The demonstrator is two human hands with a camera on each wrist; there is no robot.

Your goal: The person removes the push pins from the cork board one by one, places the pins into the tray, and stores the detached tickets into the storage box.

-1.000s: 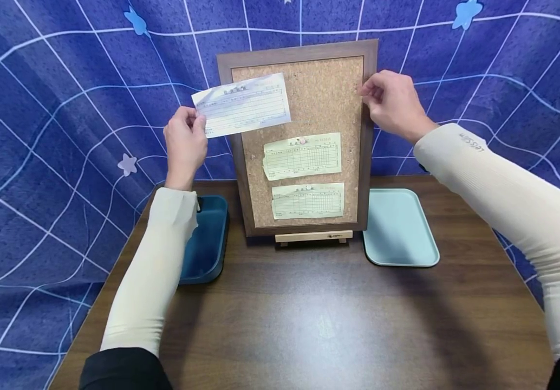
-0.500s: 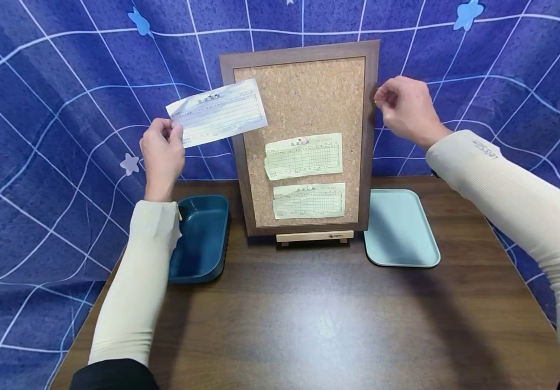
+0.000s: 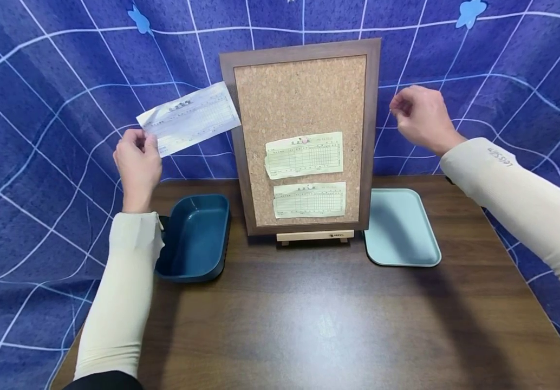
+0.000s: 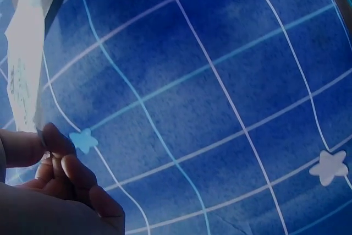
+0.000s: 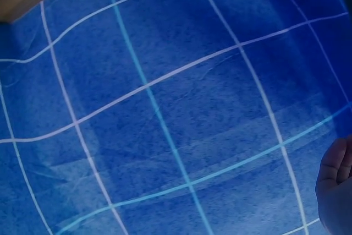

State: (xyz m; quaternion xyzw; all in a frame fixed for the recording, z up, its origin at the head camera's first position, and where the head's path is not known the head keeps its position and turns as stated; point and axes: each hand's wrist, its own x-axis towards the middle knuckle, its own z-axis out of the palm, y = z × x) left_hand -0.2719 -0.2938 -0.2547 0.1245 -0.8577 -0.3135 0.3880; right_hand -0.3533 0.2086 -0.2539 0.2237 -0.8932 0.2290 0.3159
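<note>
My left hand (image 3: 138, 162) pinches a printed receipt slip (image 3: 189, 119) by its lower left corner, between thumb and fingers. The slip tilts up to the right, and its right end overlaps the left frame edge of the corkboard (image 3: 304, 97). In the left wrist view the slip (image 4: 25, 64) shows almost edge-on. My right hand (image 3: 423, 116) is raised to the right of the board, thumb and fingertips drawn together; I cannot tell whether something tiny is between them. Two greenish receipt slips (image 3: 304, 155) stay pinned on the lower cork, with a pink pushpin (image 3: 304, 140) on the upper one.
The corkboard leans on a small wooden stand (image 3: 315, 236) on the brown table (image 3: 304, 314). A deep blue bin (image 3: 197, 238) stands left of it, partly behind my left sleeve. To the right lies a light blue tray (image 3: 399, 227). A blue patterned curtain (image 3: 56, 119) hangs behind.
My left hand has moved left and slightly down with the slip, drawing it off from in front of the cork. My right hand has moved right and down, away from the board's edge.
</note>
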